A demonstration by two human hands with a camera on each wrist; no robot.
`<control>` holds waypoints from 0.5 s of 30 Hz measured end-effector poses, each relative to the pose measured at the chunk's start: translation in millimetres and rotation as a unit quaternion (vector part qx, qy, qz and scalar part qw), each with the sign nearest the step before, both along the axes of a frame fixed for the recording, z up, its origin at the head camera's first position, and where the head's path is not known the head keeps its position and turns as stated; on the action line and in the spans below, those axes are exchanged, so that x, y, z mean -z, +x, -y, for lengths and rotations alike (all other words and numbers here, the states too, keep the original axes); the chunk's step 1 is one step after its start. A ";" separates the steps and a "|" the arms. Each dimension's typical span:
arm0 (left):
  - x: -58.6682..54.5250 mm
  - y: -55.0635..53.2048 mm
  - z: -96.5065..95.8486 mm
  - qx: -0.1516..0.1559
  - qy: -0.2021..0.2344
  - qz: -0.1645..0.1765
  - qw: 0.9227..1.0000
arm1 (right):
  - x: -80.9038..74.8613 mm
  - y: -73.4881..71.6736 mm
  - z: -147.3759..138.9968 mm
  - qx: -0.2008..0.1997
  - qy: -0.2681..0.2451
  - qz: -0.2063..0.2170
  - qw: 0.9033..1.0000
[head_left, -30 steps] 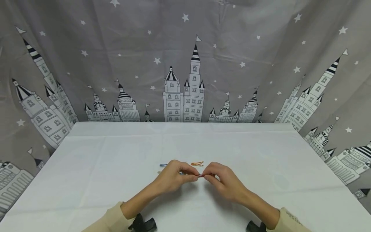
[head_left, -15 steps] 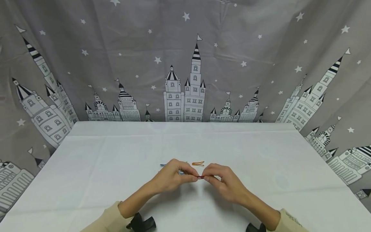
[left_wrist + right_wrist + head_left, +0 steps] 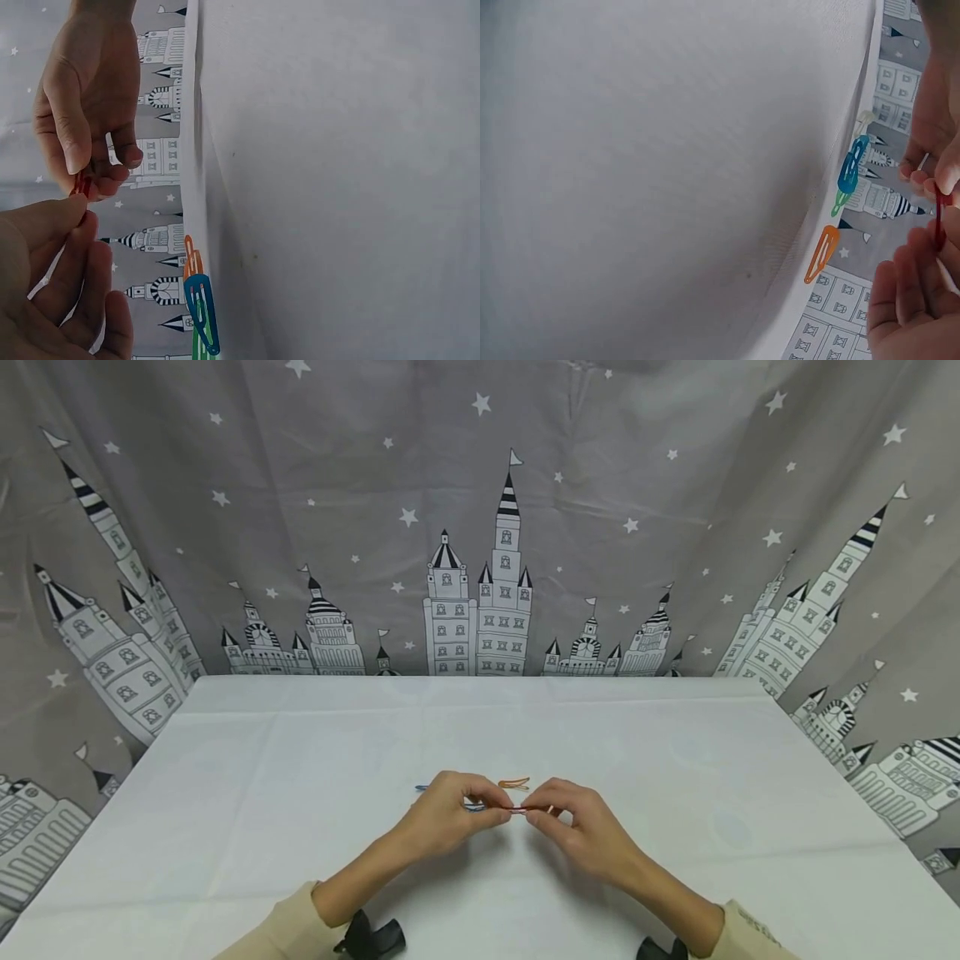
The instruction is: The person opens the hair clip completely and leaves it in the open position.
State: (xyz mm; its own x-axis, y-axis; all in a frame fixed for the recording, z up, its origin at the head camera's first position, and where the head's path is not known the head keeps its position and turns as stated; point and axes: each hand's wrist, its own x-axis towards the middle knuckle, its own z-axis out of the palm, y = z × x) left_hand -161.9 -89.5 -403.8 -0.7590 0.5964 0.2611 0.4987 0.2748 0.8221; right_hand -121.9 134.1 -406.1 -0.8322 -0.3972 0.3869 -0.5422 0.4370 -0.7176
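Note:
A red snap hair clip [image 3: 518, 810] stretches between the fingertips of both hands, above the white table. My left hand [image 3: 450, 814] pinches one end between thumb and forefinger; my right hand [image 3: 581, 827] pinches the other. In the left wrist view the red clip is partly covered by the fingers. Just beyond the hands lies an orange hair clip [image 3: 823, 253], its two parts spread apart in the head view. Blue clips [image 3: 853, 166], a green clip [image 3: 840, 202] and a pale clip [image 3: 864, 118] lie near it, mostly hidden behind the left hand in the head view.
The white-covered table [image 3: 315, 743] reaches back to a grey curtain [image 3: 345, 468] printed with castles and stars. Black wrist mounts [image 3: 371, 937] sit under both forearms, by the beige sleeves [image 3: 288, 922].
Both hands keep their pinch on the red hair clip. The clip dips slightly, then comes up a little and appears turned between the fingers. The clips on the table stay put.

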 end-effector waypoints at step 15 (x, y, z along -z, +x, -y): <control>5.4 -12.4 -7.1 -0.028 -0.034 -0.047 0.998 | 4.8 -5.0 -1.0 0.080 0.012 0.015 0.997</control>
State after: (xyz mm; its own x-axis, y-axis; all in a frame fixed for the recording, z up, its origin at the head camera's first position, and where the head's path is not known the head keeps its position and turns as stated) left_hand -174.3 -82.4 -409.3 -0.7657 0.5721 0.2941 0.5556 0.3579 0.7505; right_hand -126.9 135.0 -410.9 -0.8969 -0.2668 0.3528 -0.4423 0.5343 -0.7204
